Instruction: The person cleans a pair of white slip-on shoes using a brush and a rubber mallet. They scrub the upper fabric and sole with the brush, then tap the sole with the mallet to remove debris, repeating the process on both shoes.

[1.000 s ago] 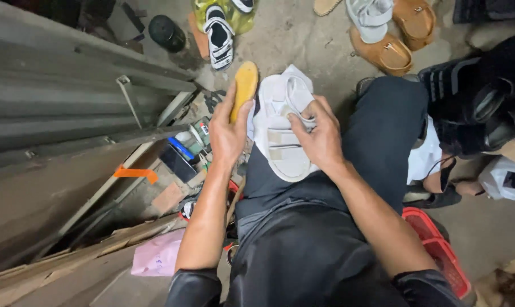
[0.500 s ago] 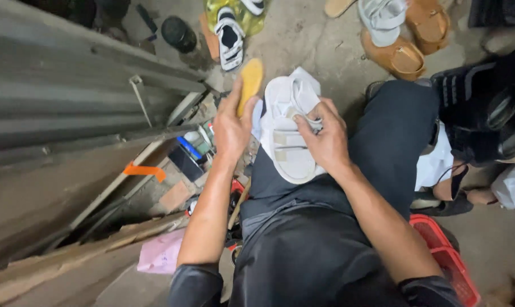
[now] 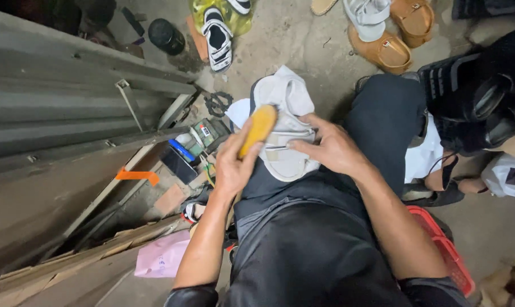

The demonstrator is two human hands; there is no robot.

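a: what do we have in the left hand (image 3: 234, 165)?
b: fingers wrapped around a yellow brush (image 3: 258, 129), pressed against the white sandal (image 3: 283, 128) on our lap.
a: right hand (image 3: 331, 149)?
b: fingers pinching the sandal's side strap, holding it flat on the dark trousers (image 3: 382, 122).
a: surroundings?
b: tan sandals (image 3: 389, 50) and a black-and-white sandal (image 3: 217, 38) on the floor (image 3: 291, 40); red basket (image 3: 439, 244) by our right arm.

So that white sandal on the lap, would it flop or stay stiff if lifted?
The white sandal probably keeps its shape: the sole looks thick and flat under the right hand. Its straps look soft and would likely bend. It seems light, resting unsupported on the thigh.
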